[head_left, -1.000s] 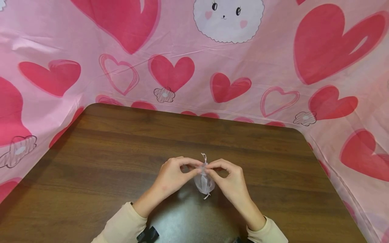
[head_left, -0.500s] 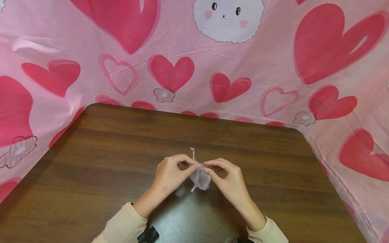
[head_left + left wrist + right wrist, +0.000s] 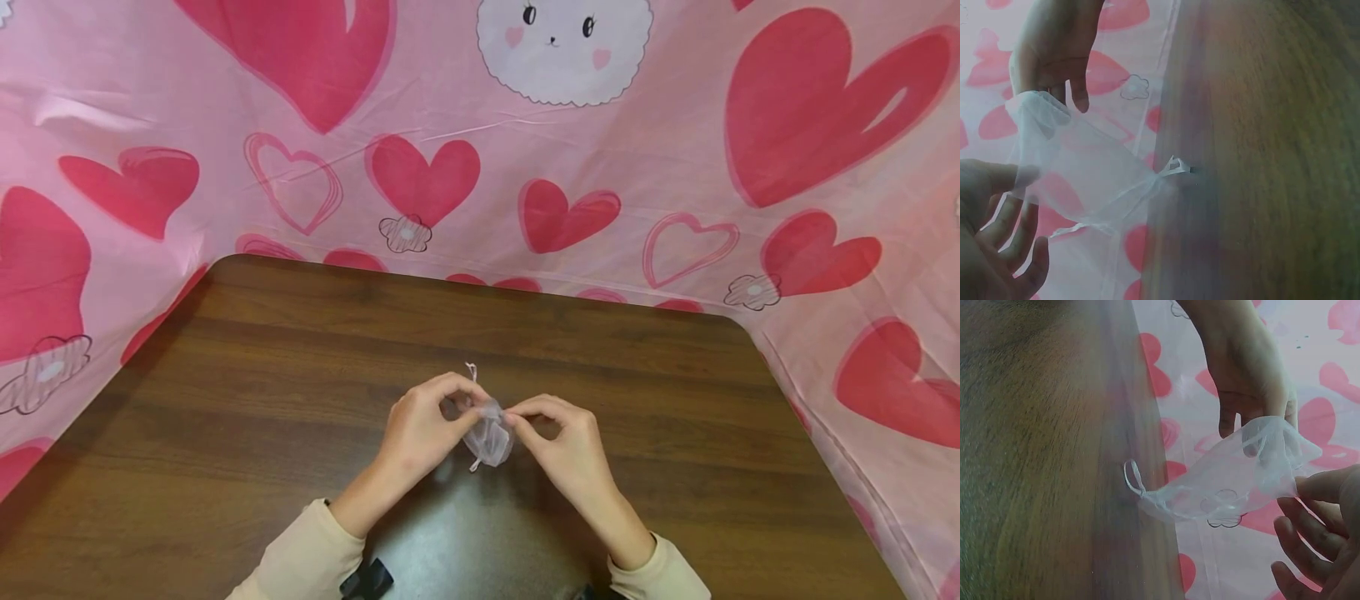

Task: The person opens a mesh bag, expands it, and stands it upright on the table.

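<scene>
A sheer white drawstring pouch [image 3: 491, 442] hangs between both hands, above the table. My left hand [image 3: 422, 423] pinches the pouch's mouth on its left side; in the right wrist view some of its fingers show through the thin fabric. On the other side, my right hand [image 3: 567, 429] grips the mouth's edge between thumb and index finger. White cord loops stick out at the pouch's two sides, one loop [image 3: 1133, 477] plain in the right wrist view. Seen from the left wrist, the mesh [image 3: 1097, 165] looks spread and see-through, with no contents showing.
A dark brown wooden table [image 3: 300, 358] lies under the hands. Pink cloth [image 3: 442, 75] printed with red hearts rises behind it and along both sides. A black strap piece [image 3: 367, 579] shows by the left sleeve.
The pouch has shifted left and turned slightly, its cords moving left with it. My fingertips have drawn a little further apart, and the mouth is spread wider between them.
</scene>
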The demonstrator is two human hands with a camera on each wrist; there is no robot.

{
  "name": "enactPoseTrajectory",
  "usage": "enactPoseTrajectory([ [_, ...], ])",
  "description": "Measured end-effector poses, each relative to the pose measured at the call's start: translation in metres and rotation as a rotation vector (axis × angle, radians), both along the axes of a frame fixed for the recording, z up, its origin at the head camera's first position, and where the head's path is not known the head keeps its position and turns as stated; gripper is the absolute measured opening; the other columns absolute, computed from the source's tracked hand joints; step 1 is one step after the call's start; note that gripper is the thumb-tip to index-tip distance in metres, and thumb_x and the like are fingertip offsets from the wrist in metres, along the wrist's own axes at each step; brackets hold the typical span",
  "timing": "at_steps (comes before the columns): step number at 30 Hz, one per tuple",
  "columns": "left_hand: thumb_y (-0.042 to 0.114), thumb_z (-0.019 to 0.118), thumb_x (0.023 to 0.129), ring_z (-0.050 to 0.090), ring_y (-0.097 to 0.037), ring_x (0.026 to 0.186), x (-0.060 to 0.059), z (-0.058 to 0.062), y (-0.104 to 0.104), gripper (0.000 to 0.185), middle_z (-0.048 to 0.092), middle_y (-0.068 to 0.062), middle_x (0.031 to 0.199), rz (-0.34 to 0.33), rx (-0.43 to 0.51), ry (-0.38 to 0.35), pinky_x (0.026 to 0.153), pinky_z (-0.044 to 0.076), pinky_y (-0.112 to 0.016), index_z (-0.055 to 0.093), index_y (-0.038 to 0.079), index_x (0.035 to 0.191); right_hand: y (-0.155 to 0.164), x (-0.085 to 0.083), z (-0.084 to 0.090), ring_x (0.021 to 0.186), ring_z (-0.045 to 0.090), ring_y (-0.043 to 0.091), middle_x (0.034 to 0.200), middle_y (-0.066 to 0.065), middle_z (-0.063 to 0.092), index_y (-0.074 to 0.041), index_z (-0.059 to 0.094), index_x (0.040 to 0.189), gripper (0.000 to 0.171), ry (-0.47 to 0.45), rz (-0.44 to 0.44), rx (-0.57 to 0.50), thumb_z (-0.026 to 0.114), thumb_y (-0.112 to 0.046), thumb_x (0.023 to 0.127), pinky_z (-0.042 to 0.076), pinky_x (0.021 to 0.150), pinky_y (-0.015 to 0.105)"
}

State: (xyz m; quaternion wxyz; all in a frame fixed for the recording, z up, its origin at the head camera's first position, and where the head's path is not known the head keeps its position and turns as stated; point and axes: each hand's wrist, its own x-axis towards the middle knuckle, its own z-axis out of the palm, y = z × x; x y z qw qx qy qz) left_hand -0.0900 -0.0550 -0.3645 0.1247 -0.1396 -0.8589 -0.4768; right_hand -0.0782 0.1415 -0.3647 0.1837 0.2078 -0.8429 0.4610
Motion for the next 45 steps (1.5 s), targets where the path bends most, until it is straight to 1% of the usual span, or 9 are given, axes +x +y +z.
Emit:
enactPoseTrajectory([
  [6, 0.023, 0.084, 0.080, 0.060, -0.002, 0.077, 0.0012, -0.0009, 0.0008, 0.020, 0.061, 0.027, 0.082, -0.072, -0.057, -0.005, 0.066, 0.045, -0.028, 0.074, 0.034, 0.094, 0.0023, -0.0006, 0.0015, 0.075, 0.065, 0.006, 0.079, -0.012, 0.070, -0.013, 0.075, 0.083, 0.012, 0.005, -0.036, 0.030, 0.083, -0.005, 0.079, 0.051, 0.072, 0.034],
  [12, 0.030, 0.084, 0.080, 0.062, -0.003, 0.077, 0.0033, -0.0011, 0.0010, 0.020, 0.061, 0.027, 0.079, -0.116, -0.112, 0.049, 0.065, 0.045, -0.031, 0.076, 0.035, 0.099, 0.0048, -0.0008, 0.0019, 0.076, 0.065, 0.006, 0.079, -0.012, 0.070, -0.012, 0.075, 0.082, 0.009, 0.010, -0.067, 0.070, 0.083, -0.009, 0.080, 0.052, 0.071, 0.039],
  [19, 0.032, 0.084, 0.079, 0.059, 0.003, 0.075, 0.0038, -0.0020, 0.0016, 0.011, 0.066, 0.022, 0.080, -0.011, -0.170, 0.100, 0.063, 0.045, -0.030, 0.080, 0.033, 0.089, 0.0035, -0.0012, 0.0008, 0.076, 0.065, 0.006, 0.080, -0.014, 0.070, -0.014, 0.076, 0.084, 0.016, 0.027, -0.059, 0.047, 0.085, -0.004, 0.076, 0.053, 0.070, 0.036],
  [24, 0.032, 0.086, 0.077, 0.058, 0.000, 0.071, 0.0029, -0.0011, 0.0006, 0.010, 0.065, 0.021, 0.076, 0.057, -0.130, 0.111, 0.061, 0.044, -0.030, 0.079, 0.031, 0.084, 0.0023, -0.0003, -0.0003, 0.075, 0.063, 0.006, 0.081, -0.015, 0.068, -0.015, 0.078, 0.092, 0.020, 0.017, -0.023, 0.034, 0.084, -0.004, 0.077, 0.054, 0.068, 0.036],
  [28, 0.031, 0.087, 0.077, 0.059, -0.006, 0.068, 0.0024, -0.0007, -0.0004, 0.011, 0.061, 0.017, 0.072, 0.093, -0.100, 0.098, 0.061, 0.044, -0.033, 0.078, 0.028, 0.082, 0.0016, 0.0019, 0.0013, 0.077, 0.063, 0.007, 0.083, -0.016, 0.067, -0.016, 0.078, 0.096, 0.019, -0.024, -0.011, 0.069, 0.084, -0.010, 0.079, 0.053, 0.068, 0.033],
  [33, 0.032, 0.086, 0.077, 0.061, -0.015, 0.067, 0.0016, 0.0002, -0.0008, 0.012, 0.060, 0.014, 0.071, 0.120, -0.072, 0.081, 0.060, 0.044, -0.035, 0.075, 0.029, 0.080, 0.0001, 0.0048, 0.0035, 0.078, 0.062, 0.006, 0.087, -0.015, 0.069, -0.020, 0.077, 0.099, 0.021, -0.069, -0.035, 0.177, 0.085, -0.021, 0.079, 0.051, 0.068, 0.030],
  [36, 0.033, 0.086, 0.077, 0.061, -0.013, 0.067, 0.0015, 0.0003, -0.0009, 0.013, 0.061, 0.016, 0.072, 0.121, -0.059, 0.071, 0.060, 0.043, -0.035, 0.073, 0.031, 0.079, -0.0006, 0.0046, 0.0019, 0.078, 0.062, 0.005, 0.088, -0.017, 0.069, -0.021, 0.078, 0.096, 0.018, -0.066, -0.055, 0.210, 0.085, -0.017, 0.079, 0.051, 0.066, 0.031],
  [41, 0.030, 0.086, 0.077, 0.059, -0.007, 0.067, 0.0005, -0.0021, -0.0011, 0.014, 0.061, 0.017, 0.072, 0.119, -0.070, 0.106, 0.058, 0.043, -0.032, 0.073, 0.033, 0.080, 0.0001, 0.0011, -0.0006, 0.079, 0.065, 0.003, 0.084, -0.016, 0.070, -0.019, 0.080, 0.087, 0.019, -0.008, -0.084, 0.180, 0.084, -0.003, 0.077, 0.052, 0.067, 0.035],
  [45, 0.025, 0.085, 0.077, 0.056, 0.000, 0.070, -0.0009, -0.0047, -0.0013, 0.017, 0.060, 0.020, 0.074, 0.143, -0.121, 0.144, 0.060, 0.043, -0.030, 0.071, 0.034, 0.081, 0.0013, 0.0009, -0.0003, 0.075, 0.065, 0.003, 0.079, -0.014, 0.071, -0.018, 0.079, 0.085, 0.018, 0.033, -0.111, 0.153, 0.084, -0.002, 0.076, 0.051, 0.063, 0.035],
])
